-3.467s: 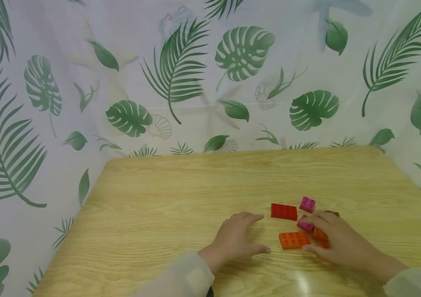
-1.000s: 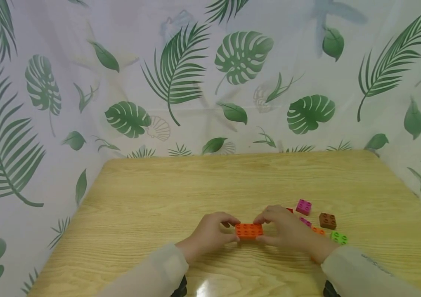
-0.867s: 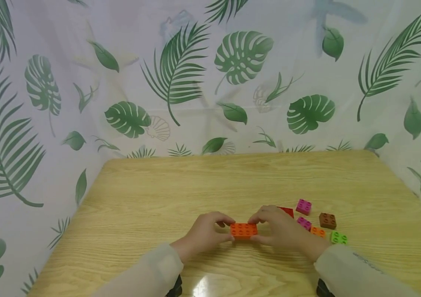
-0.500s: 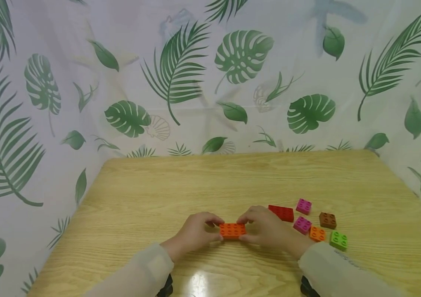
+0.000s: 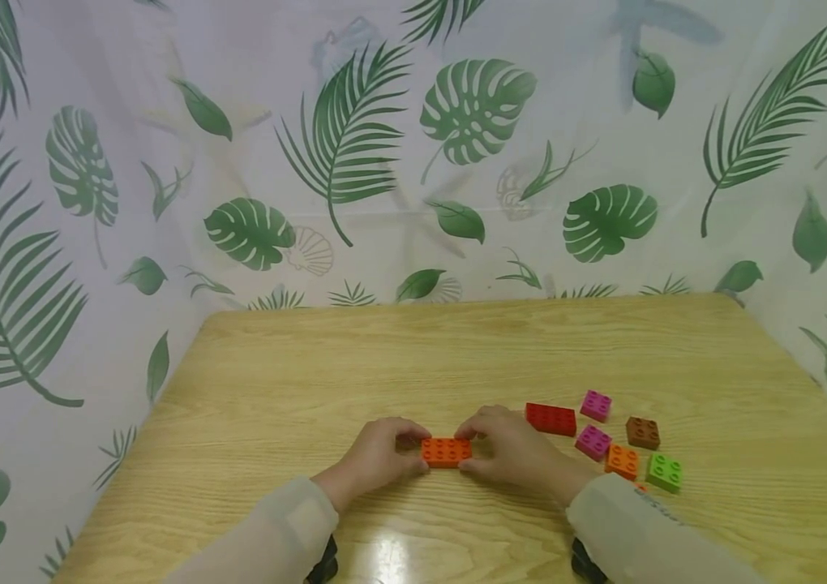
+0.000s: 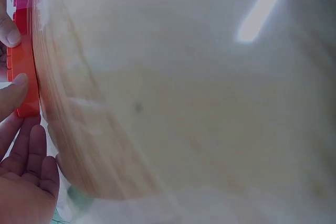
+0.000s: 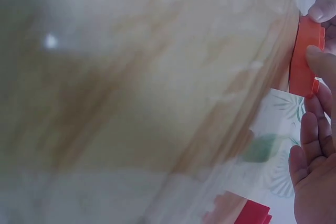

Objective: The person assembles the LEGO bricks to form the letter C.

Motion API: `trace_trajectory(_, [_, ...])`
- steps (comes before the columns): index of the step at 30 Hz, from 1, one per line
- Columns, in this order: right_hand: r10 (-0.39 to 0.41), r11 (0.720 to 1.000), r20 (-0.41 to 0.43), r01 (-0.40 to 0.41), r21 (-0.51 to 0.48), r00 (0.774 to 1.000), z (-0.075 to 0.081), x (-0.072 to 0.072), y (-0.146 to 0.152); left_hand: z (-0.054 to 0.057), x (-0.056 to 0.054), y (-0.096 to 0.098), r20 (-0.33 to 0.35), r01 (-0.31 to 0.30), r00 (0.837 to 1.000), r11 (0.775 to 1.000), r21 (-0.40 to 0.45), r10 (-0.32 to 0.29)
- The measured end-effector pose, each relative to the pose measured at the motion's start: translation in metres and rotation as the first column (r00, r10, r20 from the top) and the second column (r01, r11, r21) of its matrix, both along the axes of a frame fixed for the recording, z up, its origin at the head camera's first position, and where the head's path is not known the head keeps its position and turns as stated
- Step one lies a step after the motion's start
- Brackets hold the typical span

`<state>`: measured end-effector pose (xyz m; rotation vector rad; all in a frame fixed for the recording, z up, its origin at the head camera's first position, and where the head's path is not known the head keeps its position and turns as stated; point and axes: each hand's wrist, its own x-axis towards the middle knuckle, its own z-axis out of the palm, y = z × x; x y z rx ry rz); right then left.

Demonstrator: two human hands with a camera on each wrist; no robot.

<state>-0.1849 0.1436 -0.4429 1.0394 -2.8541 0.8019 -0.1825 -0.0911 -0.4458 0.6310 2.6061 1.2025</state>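
An orange-red building brick [image 5: 446, 453] with two rows of studs lies level on the wooden table [image 5: 297, 373], studs up. My left hand [image 5: 383, 456] pinches its left end between thumb and fingers. At the other end, my right hand [image 5: 504, 451] holds it the same way. The left wrist view shows the brick [image 6: 25, 64] with a thumb against its side. In the right wrist view the brick [image 7: 302, 69] stands at the right border, thumbs touching it.
Right of my right hand lie a long red brick [image 5: 550, 418], two pink bricks [image 5: 596, 405], a brown brick [image 5: 643, 432], a small orange brick [image 5: 622, 461] and a lime green brick [image 5: 665, 471]. Another orange piece [image 5: 640, 487] is mostly hidden by the right sleeve. A leaf-print cloth [image 5: 384, 162] hangs behind the table.
Earlier, my left hand was free and my right hand was over the loose bricks. Both hands then took the orange-red brick and have moved left with it, uncovering the red brick.
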Motion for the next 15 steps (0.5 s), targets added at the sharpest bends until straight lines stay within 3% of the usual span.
trace_trajectory(15, [-0.035, 0.999, 0.038, 0.036, -0.036, 0.999, -0.0035, 0.0005, 0.0027, -0.0095, -0.0055, -0.0016, 0.004, 0.003, 1.0, 1.0, -0.01, -0.003])
